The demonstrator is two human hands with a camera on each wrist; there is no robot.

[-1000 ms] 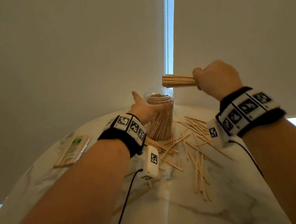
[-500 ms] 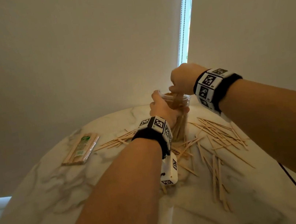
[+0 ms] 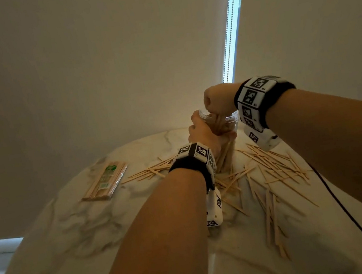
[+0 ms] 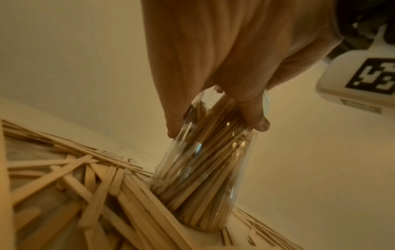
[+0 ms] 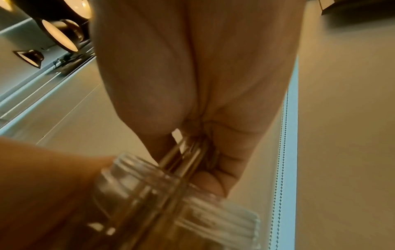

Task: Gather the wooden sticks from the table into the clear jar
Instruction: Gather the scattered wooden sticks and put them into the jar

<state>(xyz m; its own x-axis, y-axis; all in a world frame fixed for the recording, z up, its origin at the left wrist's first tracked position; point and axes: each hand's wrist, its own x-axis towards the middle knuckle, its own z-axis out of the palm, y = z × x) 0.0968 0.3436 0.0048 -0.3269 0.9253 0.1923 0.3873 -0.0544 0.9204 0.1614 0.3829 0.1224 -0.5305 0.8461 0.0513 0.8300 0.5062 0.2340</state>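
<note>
The left hand [image 3: 203,133] is wrapping its fingers [image 4: 254,116] around the clear, stick-filled plastic jar [image 4: 203,169] standing on the marble table [image 3: 95,231], while the right hand [image 3: 218,100] is clutching a bundle of thin wooden sticks [image 5: 188,152], lowering them into the jar's threaded mouth just below its fingers.

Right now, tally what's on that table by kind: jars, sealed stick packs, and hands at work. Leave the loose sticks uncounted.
Jar: 1, gripped by the left hand, right hand at its mouth with sticks
Stick pack: 1
Hands: 2
Total: 4
</note>
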